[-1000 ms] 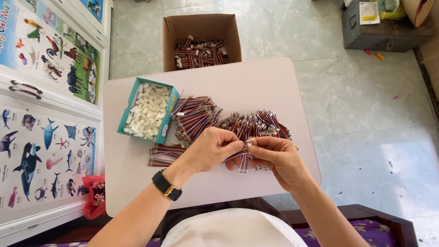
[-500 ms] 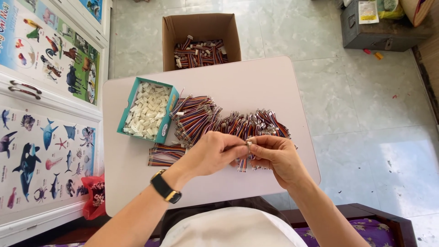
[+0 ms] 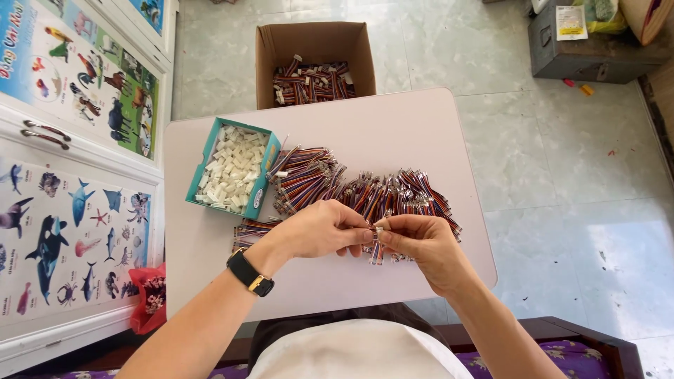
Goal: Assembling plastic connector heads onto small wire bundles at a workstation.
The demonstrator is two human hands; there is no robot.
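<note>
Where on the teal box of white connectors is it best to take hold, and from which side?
Probably by the two long side walls of the teal box, coming from above with the left hand. It lies flat and open on the table, full of white connectors; the wire pile crowds its right wall.

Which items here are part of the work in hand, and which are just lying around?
In use: left hand and right hand pinching a small connector; wire bundles; teal box of white connectors; cardboard box of wires.

Lying about: grey metal case; red bag; animal posters.
</note>
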